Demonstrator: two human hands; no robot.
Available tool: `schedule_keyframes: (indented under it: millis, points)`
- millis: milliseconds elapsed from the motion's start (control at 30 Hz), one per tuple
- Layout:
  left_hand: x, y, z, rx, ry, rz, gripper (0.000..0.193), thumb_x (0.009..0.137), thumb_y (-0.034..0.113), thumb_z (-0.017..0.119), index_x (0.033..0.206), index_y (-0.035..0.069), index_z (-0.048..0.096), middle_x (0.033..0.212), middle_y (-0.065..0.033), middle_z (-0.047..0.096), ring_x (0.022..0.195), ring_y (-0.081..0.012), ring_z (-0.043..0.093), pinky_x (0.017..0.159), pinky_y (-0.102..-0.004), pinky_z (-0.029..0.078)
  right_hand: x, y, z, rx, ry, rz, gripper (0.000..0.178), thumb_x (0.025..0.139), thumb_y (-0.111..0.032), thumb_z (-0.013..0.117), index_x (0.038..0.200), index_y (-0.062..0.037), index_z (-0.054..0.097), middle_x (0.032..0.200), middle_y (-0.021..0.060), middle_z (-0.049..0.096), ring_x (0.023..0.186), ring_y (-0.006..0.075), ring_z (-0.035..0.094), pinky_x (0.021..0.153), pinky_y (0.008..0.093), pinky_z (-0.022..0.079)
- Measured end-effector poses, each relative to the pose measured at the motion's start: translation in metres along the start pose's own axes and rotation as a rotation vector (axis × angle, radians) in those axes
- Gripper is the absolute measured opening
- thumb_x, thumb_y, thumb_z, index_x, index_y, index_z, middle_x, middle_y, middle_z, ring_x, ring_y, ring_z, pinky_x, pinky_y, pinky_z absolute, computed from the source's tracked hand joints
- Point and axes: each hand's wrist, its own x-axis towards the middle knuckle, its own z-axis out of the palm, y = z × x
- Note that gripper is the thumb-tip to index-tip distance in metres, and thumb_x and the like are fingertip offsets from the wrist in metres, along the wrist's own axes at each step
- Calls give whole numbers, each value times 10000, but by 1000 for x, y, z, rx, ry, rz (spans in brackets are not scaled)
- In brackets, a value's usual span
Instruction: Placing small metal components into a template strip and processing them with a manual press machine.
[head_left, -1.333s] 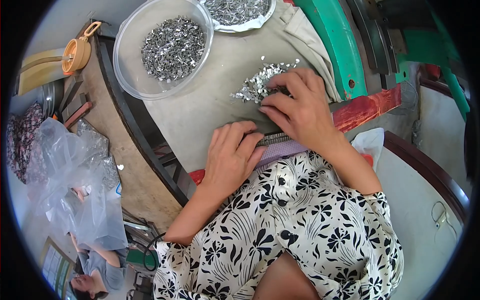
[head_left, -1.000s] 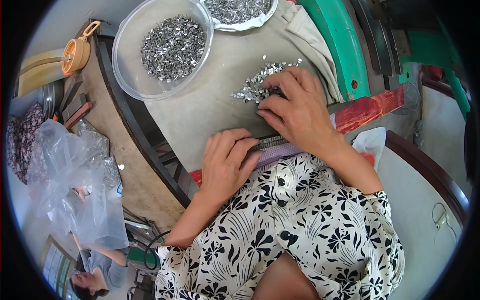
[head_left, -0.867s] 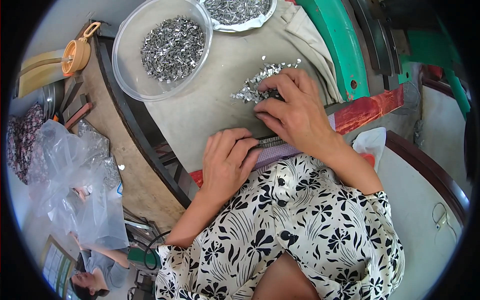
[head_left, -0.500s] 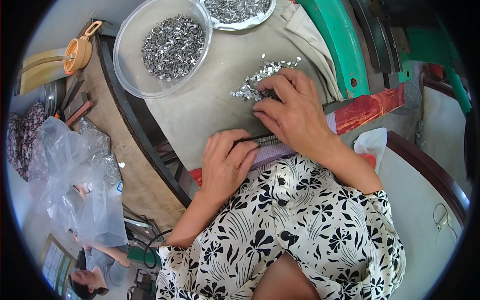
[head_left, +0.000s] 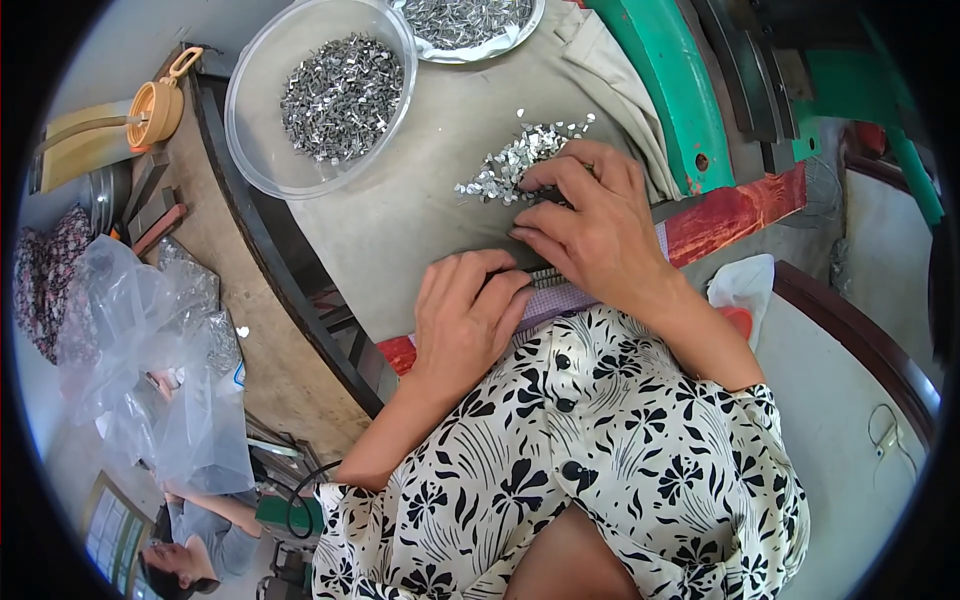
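Observation:
My left hand [head_left: 462, 312] is closed round the left end of a narrow dark strip [head_left: 545, 277] with a row of small metal bits along it. Its fingertips cover that end. Just right of it, my right hand [head_left: 608, 225] is bent over the near edge of a loose pile of small shiny metal pieces [head_left: 515, 165] on the grey cloth [head_left: 430, 150]. The right fingers are curled, with two tips close together; anything between them is too small or hidden to name. Beneath the strip lies a purple checked cloth [head_left: 553, 302] at my lap.
A clear round tub [head_left: 250, 150] of small metal parts stands at the far left, beside a white-lined bowl [head_left: 490, 50] of similar parts. A green metal machine frame [head_left: 690, 110] rises at the right. Plastic bags [head_left: 160, 350] hang over the left bench [head_left: 280, 340]; another person [head_left: 205, 540] sits beyond.
My left hand has shifted slightly right along the strip, so less of the strip shows. My right hand has moved a little right, its fingers still curled at the pile.

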Motion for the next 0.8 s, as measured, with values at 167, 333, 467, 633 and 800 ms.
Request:
schedule_keyframes:
  millis: [167,333,467,633,800]
  points:
    - [2,1,2,15,8,9,231,728,79,805,923,78,680,967,-52,643,851,-257,604,744,-366,438,0,1,2,4,4,12,180,694,-145,807,851,-118,722,1119,-7,634,1125,289,515,932,438,384]
    - [1,2,4,61,13,36,230,735,100,807,917,72,669,966,-52,640,851,-260,603,750,-369,439,-1,1,3,42,8,20,180,677,-117,806,822,-118,701,1114,-10,638,1115,287,521,932,431,379]
    - [-1,1,1,53,7,8,290,733,138,822,964,72,659,1007,-70,637,880,-275,604,763,-380,446,-13,1,0,100,68,32,198,655,-106,810,812,-127,693,1087,-10,651,1098,282,523,935,417,376]
    - [-5,-2,-2,15,-28,-22,307,776,155,783,1036,71,642,1067,-70,614,941,-282,596,831,-396,444,-41,-6,-1,58,92,14,168,656,-155,798,788,-168,695,1086,-44,632,1102,241,531,920,411,369]
    - [-3,-2,-3,1,-39,-22,291,763,132,787,1012,74,650,1065,-67,617,941,-279,597,824,-389,441,-49,-11,-4,56,33,14,174,670,-213,817,832,-200,755,1102,-56,638,1124,255,514,948,409,351]
